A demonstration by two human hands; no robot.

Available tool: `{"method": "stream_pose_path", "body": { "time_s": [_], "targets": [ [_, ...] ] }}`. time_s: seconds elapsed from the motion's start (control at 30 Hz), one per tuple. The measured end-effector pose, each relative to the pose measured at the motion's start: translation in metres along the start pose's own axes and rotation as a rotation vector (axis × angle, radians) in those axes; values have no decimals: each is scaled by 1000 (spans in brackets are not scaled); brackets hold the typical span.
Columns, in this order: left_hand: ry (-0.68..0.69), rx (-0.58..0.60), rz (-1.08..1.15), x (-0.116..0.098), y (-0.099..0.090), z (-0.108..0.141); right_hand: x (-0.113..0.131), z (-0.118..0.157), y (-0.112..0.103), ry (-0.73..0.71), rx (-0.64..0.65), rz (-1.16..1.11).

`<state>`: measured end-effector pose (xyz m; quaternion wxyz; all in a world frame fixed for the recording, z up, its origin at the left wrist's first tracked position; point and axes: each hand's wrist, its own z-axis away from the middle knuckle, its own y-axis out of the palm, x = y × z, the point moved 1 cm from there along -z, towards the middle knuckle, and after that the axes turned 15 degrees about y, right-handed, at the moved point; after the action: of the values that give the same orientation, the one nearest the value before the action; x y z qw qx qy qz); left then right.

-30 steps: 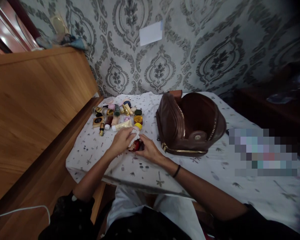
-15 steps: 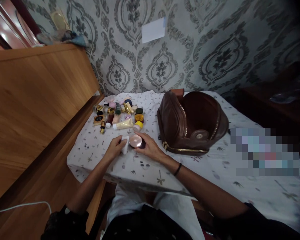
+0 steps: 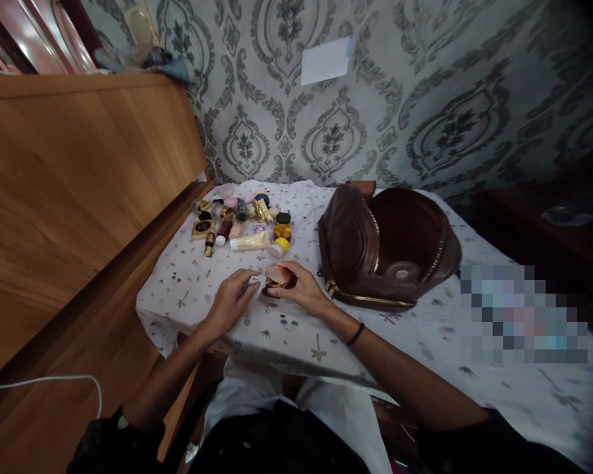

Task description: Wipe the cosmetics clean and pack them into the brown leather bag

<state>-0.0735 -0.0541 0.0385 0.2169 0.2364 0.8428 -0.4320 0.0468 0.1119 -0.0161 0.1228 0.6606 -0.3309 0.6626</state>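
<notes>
My left hand (image 3: 232, 299) pinches a white tissue (image 3: 257, 282) near the front of the table. Just to its right, my right hand (image 3: 304, 289) grips a round, shiny pinkish-brown jar (image 3: 277, 276), its fingers curved round the far and right sides. The tissue touches the jar's left side. Beyond both hands lies a group of small cosmetics, among them a cream tube (image 3: 250, 241), a yellow-lidded jar (image 3: 279, 247), an amber jar (image 3: 282, 232) and a square gold-and-black box (image 3: 203, 228). A large brown bag (image 3: 350, 243) stands unzipped to the right of my right hand.
A patterned white cloth (image 3: 326, 336) covers the table. At the left rises a wooden panel (image 3: 89, 158). Patterned wallpaper with a white card (image 3: 326, 61) is behind the table. A blurred-out patch (image 3: 524, 316) lies at the right, beside the bag.
The jar has tilted in my right hand, and my left hand has brought the tissue against it. The view has shifted slightly, so the surroundings appear further right.
</notes>
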Motion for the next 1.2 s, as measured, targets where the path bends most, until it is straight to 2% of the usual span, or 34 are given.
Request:
{"method": "stream_pose_path", "body": {
  "time_s": [0.13,0.23,0.37,0.57,0.73,0.97,1.1,1.2],
  "targets": [
    [133,16,-131,-9,-3,7,5,2,2,91,152,-121],
    [155,31,-174,-8,-3,6,4,0,1,108,208,-150],
    [92,-8,-114,4,-2,-3,-2,-4,-2,110,227,-153],
    [-95,3,188,28,3,-13,-2,-5,-8,123,328,-156],
    [-156,1,221,33,5,-11,0,-4,-9,166,351,-225],
    [-51,-15,136,16,-6,-15,1,-3,-11,209,360,-389],
    [64,44,7,8,-14,-18,-1,-4,-12,206,315,-456],
    [118,78,-52,8,-16,-17,0,-4,-12,198,291,-422]
  ]
}}
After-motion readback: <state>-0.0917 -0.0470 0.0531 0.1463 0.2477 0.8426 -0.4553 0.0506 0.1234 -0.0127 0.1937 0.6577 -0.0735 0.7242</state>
